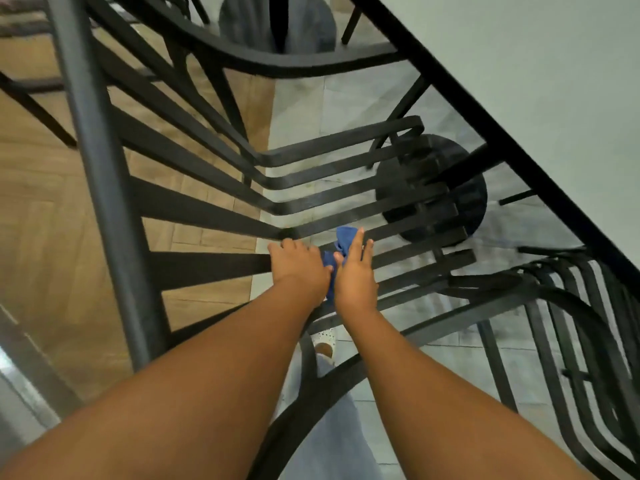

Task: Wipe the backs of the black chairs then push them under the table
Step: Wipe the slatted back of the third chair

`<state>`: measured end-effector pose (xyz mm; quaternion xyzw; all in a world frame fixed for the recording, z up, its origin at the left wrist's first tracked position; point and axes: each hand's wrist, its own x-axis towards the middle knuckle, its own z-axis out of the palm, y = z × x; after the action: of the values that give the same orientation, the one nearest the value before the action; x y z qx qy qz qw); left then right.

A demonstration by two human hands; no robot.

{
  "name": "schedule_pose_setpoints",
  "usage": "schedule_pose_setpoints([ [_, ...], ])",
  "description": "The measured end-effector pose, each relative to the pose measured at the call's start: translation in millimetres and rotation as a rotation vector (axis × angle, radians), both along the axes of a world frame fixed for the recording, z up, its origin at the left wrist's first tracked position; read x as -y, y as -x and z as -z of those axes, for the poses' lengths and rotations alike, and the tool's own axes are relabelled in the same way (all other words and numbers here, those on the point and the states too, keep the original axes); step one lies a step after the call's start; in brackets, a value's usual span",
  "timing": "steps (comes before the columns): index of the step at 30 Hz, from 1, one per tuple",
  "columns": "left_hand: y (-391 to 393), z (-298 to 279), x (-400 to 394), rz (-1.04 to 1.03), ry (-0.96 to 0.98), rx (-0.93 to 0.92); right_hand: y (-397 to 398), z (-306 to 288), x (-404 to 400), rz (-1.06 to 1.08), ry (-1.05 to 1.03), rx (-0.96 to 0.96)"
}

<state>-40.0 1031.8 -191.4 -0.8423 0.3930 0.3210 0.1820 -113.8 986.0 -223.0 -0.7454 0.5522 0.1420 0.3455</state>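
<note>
I look straight down on a black slatted chair, its thick top rail running from upper left toward me. Both my arms reach down to the bend where back slats meet seat slats. My left hand curls its fingers over a slat there. My right hand lies with straight fingers on a blue cloth, pressing it against the seat slats. Part of the cloth is hidden between my hands. The white table with its black edge fills the upper right.
A second black slatted chair stands at the right, partly under the table. The table's round black base sits on the grey tile beyond the seat. Another chair's curved rail crosses the top. My foot shows below the seat.
</note>
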Motion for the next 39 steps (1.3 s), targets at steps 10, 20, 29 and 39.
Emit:
schedule_pose_setpoints([
  [10, -19, -31, 12, 0.211, -0.005, 0.002, -8, -25, -11, 0.182, 0.06, 0.081],
  [20, -58, -41, 20, 0.341, -0.101, -0.102, -55, -29, -19, 0.466, 0.068, 0.165],
  [29, -144, -88, 40, 0.361, 0.182, -0.055, -137, -44, -16, 0.744, 0.113, 0.368],
  [39, -217, -107, 62, 0.388, 0.276, -0.039, -220, -79, 10, 0.835, 0.106, 0.516],
])
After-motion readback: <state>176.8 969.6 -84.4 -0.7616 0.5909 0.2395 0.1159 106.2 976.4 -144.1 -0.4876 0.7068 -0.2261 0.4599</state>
